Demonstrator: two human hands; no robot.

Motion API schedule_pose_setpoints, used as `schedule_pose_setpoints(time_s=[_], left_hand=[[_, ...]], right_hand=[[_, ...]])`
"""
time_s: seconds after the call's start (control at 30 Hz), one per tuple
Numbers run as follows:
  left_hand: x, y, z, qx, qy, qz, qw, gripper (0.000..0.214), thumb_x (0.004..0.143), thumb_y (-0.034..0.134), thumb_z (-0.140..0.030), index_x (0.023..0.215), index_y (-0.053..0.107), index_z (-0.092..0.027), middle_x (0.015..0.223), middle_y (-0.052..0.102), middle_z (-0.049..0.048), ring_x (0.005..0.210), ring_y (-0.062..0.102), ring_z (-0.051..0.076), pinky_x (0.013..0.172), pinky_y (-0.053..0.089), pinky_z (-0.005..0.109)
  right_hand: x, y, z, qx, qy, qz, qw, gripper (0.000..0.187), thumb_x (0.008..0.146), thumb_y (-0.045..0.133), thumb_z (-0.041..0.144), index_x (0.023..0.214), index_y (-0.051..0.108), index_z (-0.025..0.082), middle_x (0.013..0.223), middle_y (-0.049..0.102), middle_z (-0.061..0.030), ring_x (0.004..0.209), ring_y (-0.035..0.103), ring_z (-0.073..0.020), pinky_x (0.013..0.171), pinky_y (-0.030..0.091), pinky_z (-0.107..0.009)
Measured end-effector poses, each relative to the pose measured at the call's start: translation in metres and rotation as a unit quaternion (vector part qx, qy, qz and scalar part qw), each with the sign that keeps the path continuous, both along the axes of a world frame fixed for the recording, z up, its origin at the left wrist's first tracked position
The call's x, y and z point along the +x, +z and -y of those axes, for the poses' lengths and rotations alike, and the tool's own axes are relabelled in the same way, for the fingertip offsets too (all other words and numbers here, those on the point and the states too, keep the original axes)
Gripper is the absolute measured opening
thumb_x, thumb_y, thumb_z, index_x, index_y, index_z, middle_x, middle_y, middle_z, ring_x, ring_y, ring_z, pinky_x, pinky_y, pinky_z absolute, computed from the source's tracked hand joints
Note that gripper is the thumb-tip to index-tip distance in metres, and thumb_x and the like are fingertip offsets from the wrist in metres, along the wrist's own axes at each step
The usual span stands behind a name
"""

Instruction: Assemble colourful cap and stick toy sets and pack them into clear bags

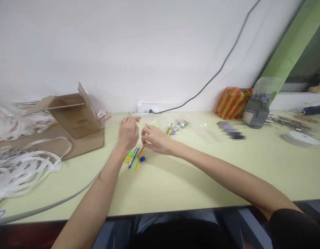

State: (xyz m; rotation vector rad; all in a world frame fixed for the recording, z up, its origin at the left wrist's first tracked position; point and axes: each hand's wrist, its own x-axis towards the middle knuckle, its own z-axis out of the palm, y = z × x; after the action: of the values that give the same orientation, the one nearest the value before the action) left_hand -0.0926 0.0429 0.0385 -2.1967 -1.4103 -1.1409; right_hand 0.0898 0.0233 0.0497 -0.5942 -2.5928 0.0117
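Observation:
My left hand (128,133) hovers over the pale green table (175,180) with its fingers curled, and what they hold, if anything, is hidden. My right hand (154,139) sits just beside it, pinching a thin red stick (141,150). Below both hands lies a small cluster of coloured plastic sticks with round ends (135,159), green, yellow and blue. More coloured pieces in clear bags (175,127) lie just beyond my hands.
An open cardboard box (74,114) and loose white straps (25,166) fill the left side. A power strip (144,110) with a grey cable is at the wall. A striped bag (231,102), grey pouch (256,110) and tape roll (300,138) stand right.

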Motion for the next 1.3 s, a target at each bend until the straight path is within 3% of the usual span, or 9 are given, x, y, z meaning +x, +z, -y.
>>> schedule_pose_setpoints(time_s=[0.1,0.23,0.4,0.47,0.57,0.67,0.77,0.93,1.3], left_hand=[[0.013,0.000,0.008,-0.035,-0.076,-0.006,0.996,0.034,0.101,0.029,-0.021,0.118,0.058,-0.019,0.109,0.067,0.0085,0.109,0.057,0.024,0.099,0.040,0.041],[0.036,-0.003,0.022,-0.113,-0.179,-0.052,0.976,0.033,0.104,0.032,-0.034,0.115,0.060,-0.020,0.107,0.068,0.0081,0.104,0.060,0.023,0.097,0.043,0.040],[0.064,-0.014,0.035,-0.194,-0.247,-0.090,0.945,0.028,0.100,0.045,-0.042,0.089,0.062,-0.022,0.084,0.063,0.0046,0.083,0.057,0.021,0.082,0.046,0.037],[0.071,-0.019,0.038,-0.214,-0.251,-0.075,0.941,0.028,0.099,0.046,-0.039,0.082,0.060,-0.022,0.080,0.060,0.0038,0.079,0.055,0.020,0.077,0.046,0.035],[0.075,-0.023,0.039,-0.243,-0.235,-0.042,0.940,0.029,0.100,0.043,-0.037,0.081,0.057,-0.022,0.081,0.058,0.0033,0.076,0.054,0.019,0.073,0.045,0.034],[0.074,-0.023,0.038,-0.278,-0.203,-0.032,0.938,0.031,0.102,0.040,-0.039,0.079,0.053,-0.022,0.080,0.055,0.0025,0.075,0.052,0.019,0.070,0.044,0.033],[0.072,-0.024,0.034,-0.278,-0.208,-0.039,0.937,0.030,0.102,0.040,-0.039,0.083,0.054,-0.022,0.089,0.057,0.0042,0.089,0.054,0.020,0.082,0.047,0.035],[0.073,-0.028,0.032,-0.248,-0.230,-0.055,0.939,0.029,0.102,0.040,-0.037,0.084,0.056,-0.022,0.117,0.058,0.0068,0.119,0.048,0.023,0.110,0.037,0.043],[0.078,-0.030,0.040,-0.277,-0.227,-0.098,0.929,0.025,0.102,0.038,-0.035,0.092,0.057,-0.022,0.144,0.044,0.0069,0.141,0.031,0.027,0.117,0.028,0.053]], right_hand=[[0.037,0.003,0.016,-0.026,-0.043,-0.072,0.996,0.011,0.092,0.054,0.009,0.089,0.062,0.016,0.105,0.063,-0.0112,0.104,0.052,-0.0243,0.091,0.042,-0.038],[0.082,-0.014,0.029,-0.169,-0.102,-0.151,0.969,0.011,0.094,0.048,0.013,0.087,0.053,0.019,0.082,0.060,-0.0033,0.080,0.056,-0.0191,0.076,0.044,-0.032],[0.108,-0.043,0.031,-0.395,-0.066,-0.284,0.871,0.021,0.096,0.055,0.039,0.088,0.050,0.020,0.064,0.056,0.0032,0.061,0.058,-0.0148,0.065,0.046,-0.027],[0.111,-0.048,0.030,-0.445,-0.052,-0.321,0.835,0.031,0.091,0.060,0.050,0.090,0.051,0.020,0.060,0.056,0.0039,0.059,0.059,-0.0150,0.063,0.046,-0.026],[0.117,-0.051,0.027,-0.478,-0.070,-0.335,0.809,0.040,0.085,0.066,0.058,0.089,0.055,0.019,0.057,0.057,0.0036,0.051,0.052,-0.0117,0.053,0.038,-0.022],[0.127,-0.051,0.023,-0.505,-0.122,-0.292,0.803,0.041,0.083,0.068,0.056,0.082,0.060,0.016,0.054,0.055,0.0032,0.042,0.037,-0.0069,0.042,0.023,-0.021],[0.141,-0.048,0.021,-0.541,-0.147,-0.231,0.795,0.037,0.081,0.072,0.050,0.078,0.064,0.015,0.055,0.055,0.0021,0.041,0.033,-0.0056,0.040,0.017,-0.021],[0.155,-0.031,0.024,-0.554,-0.183,-0.187,0.790,0.037,0.080,0.074,0.049,0.069,0.063,0.015,0.056,0.053,0.0011,0.043,0.033,-0.0054,0.040,0.016,-0.022],[0.169,-0.028,0.017,-0.522,-0.150,-0.097,0.834,0.029,0.083,0.063,0.036,0.064,0.058,0.014,0.058,0.053,0.0008,0.048,0.036,-0.0065,0.046,0.024,-0.022]])
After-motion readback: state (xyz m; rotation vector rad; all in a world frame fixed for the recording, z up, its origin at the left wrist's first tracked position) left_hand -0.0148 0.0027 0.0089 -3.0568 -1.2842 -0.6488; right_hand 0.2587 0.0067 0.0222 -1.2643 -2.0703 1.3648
